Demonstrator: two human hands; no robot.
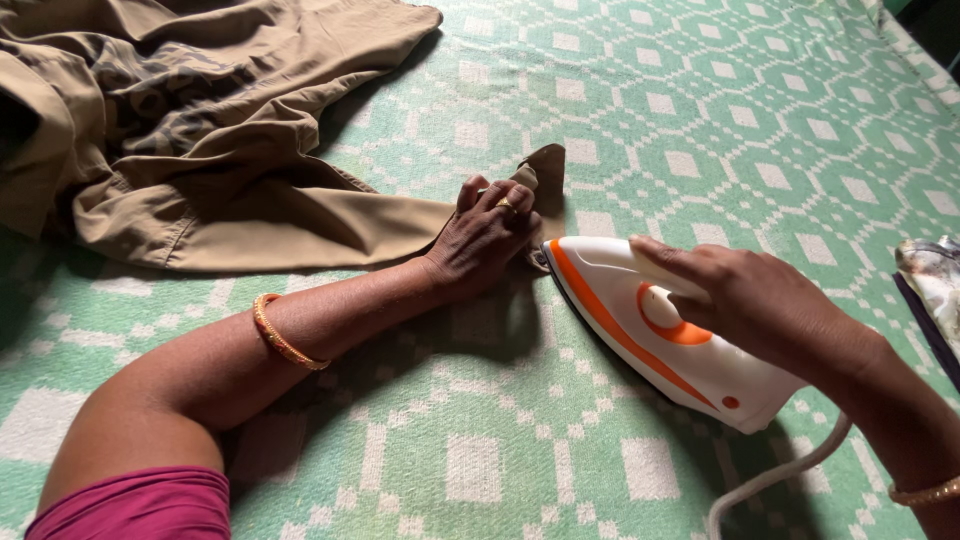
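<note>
The left hand [488, 235] lies flat on the narrow end of a khaki garment [250, 190], fingers together and pressing the cloth onto the green and white patterned blanket [720, 130], not clamped round anything. The right hand [745, 300] is closed round the handle of a white and orange electric iron [640, 330], whose nose points toward 10 o'clock, just beside the left fingers. From the iron, most of the garment lies bunched and creased at 10 o'clock, so I'd judge only 1 small strip pressed and nearly all left.
</note>
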